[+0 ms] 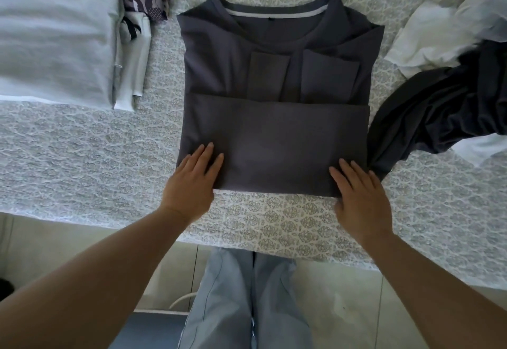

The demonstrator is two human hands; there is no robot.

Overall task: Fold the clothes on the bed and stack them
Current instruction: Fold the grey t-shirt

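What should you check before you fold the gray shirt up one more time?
1. Sleeves tucked in on the gray shirt: ok.
2. Bottom part folded up flat and even: ok.
3. Left hand flat on the near left corner: ok.
4. Right hand flat on the near right corner: ok.
5. Loose dark garment clear of the shirt's right edge: not ok, it touches.
6. Folded pale stack ready on the left: ok.

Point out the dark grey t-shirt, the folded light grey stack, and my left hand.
dark grey t-shirt [274, 140], head view, folded-up lower panel
folded light grey stack [55, 41], head view, top layer
left hand [192, 181], head view, back of hand
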